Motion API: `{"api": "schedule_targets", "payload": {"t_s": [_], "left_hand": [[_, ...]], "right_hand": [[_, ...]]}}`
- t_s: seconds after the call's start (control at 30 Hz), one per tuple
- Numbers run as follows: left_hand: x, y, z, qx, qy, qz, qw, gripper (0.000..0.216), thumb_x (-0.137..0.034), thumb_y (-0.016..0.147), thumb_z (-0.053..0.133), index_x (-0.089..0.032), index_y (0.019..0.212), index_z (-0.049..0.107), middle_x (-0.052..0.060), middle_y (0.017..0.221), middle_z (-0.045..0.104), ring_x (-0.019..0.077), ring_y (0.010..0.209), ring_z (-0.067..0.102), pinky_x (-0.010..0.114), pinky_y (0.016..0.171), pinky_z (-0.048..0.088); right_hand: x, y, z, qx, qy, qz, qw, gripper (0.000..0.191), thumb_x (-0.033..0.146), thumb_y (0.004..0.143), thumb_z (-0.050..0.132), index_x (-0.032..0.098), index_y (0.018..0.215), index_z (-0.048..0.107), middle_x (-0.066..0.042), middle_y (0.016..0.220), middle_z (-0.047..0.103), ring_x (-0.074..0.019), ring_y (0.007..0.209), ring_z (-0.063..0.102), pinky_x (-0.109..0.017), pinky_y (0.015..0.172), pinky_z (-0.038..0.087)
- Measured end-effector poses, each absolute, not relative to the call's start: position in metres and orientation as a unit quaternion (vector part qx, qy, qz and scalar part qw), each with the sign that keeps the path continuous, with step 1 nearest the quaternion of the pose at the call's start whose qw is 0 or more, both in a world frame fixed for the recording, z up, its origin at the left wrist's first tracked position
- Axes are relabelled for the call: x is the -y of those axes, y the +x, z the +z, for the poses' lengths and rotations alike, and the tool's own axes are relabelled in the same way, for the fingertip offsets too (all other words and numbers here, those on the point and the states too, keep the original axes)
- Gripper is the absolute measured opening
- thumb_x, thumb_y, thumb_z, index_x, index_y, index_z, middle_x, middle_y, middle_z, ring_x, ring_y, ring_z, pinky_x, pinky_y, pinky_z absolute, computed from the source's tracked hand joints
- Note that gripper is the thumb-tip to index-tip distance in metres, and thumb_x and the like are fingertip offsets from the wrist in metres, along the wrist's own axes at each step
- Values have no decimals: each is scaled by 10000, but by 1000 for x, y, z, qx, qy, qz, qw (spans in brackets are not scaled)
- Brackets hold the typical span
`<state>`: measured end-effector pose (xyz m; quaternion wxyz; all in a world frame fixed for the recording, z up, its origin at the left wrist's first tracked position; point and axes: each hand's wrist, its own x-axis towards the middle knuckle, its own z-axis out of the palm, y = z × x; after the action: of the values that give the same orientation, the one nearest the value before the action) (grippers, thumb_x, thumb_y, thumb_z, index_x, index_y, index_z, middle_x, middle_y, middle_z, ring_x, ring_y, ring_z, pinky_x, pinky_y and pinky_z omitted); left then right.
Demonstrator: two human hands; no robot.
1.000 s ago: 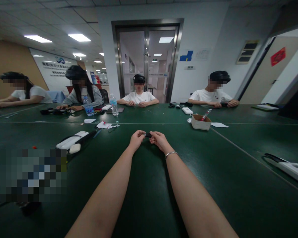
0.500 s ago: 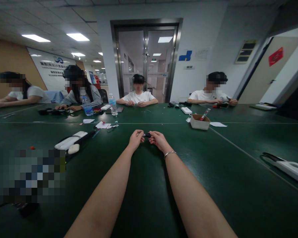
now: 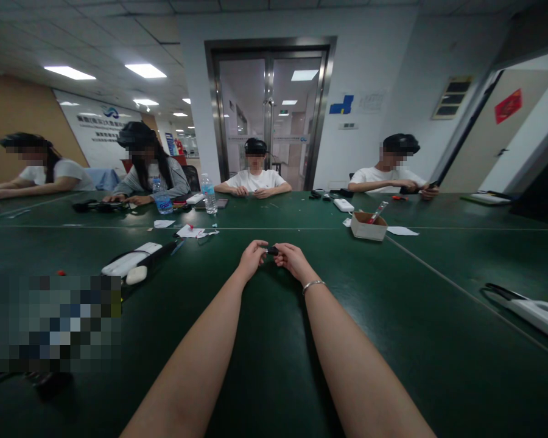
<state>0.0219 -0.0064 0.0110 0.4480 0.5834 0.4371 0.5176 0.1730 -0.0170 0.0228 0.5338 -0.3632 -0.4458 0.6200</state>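
Both my arms stretch forward over the dark green table (image 3: 274, 340). My left hand (image 3: 252, 258) and my right hand (image 3: 291, 258) meet at the middle, fingers curled, each pinching one end of a small black object (image 3: 272, 250) held just above the tabletop. A thin bracelet (image 3: 313, 284) circles my right wrist. The object is too small to name.
A white device with a black cable (image 3: 130, 265) lies to my left, a small cardboard box (image 3: 368, 225) with a red tool stands ahead right, and another white device (image 3: 534, 311) lies at the right edge. Several people sit along the far side with water bottles (image 3: 209, 193) and papers.
My hands hold the small black object in nearly the same spot. The person at the far right has stretched an arm out to the right.
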Motion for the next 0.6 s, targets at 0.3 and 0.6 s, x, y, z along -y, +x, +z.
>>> {"api": "schedule_targets", "payload": {"t_s": [0.3, 0.6], "left_hand": [[7, 23, 11, -446, 584, 526, 428, 243, -195, 745, 475, -164, 962, 581, -22, 657, 511, 72, 480, 449, 178, 443, 340], [8, 21, 12, -454, 589, 533, 402, 222, -230, 750, 514, -168, 947, 595, -1, 697, 550, 90, 544, 483, 186, 486, 371]], "right_hand": [[16, 174, 21, 450, -360, 620, 533, 195, 272, 741, 701, 120, 764, 580, -27, 548, 576, -94, 458, 531, -166, 404, 415], [16, 173, 22, 447, -360, 621, 533, 171, 259, 738, 691, 127, 753, 583, -26, 543, 572, -97, 457, 528, -170, 396, 413]]}}
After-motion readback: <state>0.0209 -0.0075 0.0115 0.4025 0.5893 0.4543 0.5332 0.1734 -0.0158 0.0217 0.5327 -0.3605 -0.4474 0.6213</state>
